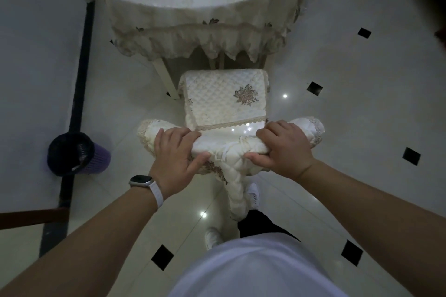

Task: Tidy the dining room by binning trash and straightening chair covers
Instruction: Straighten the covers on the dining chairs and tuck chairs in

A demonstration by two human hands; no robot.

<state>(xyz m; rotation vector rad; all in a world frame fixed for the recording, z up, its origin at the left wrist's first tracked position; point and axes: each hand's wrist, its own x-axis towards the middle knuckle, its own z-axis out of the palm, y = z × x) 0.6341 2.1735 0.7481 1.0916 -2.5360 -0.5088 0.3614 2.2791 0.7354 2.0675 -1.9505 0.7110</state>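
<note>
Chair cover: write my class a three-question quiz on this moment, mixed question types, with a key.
1. True or false: the left hand and the right hand both grip the chair cover.
2. The bin stands on the person's: A left, B right, C behind them.
3. Which wrist wears the watch?
Key: 1 true; 2 A; 3 left.

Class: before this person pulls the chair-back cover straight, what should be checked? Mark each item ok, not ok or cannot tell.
1. Left hand grips the chair-back cover: ok.
2. Right hand grips it too: ok.
3. Cover smooth along the top: not ok, bunched, ties loose.
4. Seat cover lies flat: ok.
5. Bin stands clear, off to the left: ok.
6. Room left in the bin: cannot tell, too dark.
</note>
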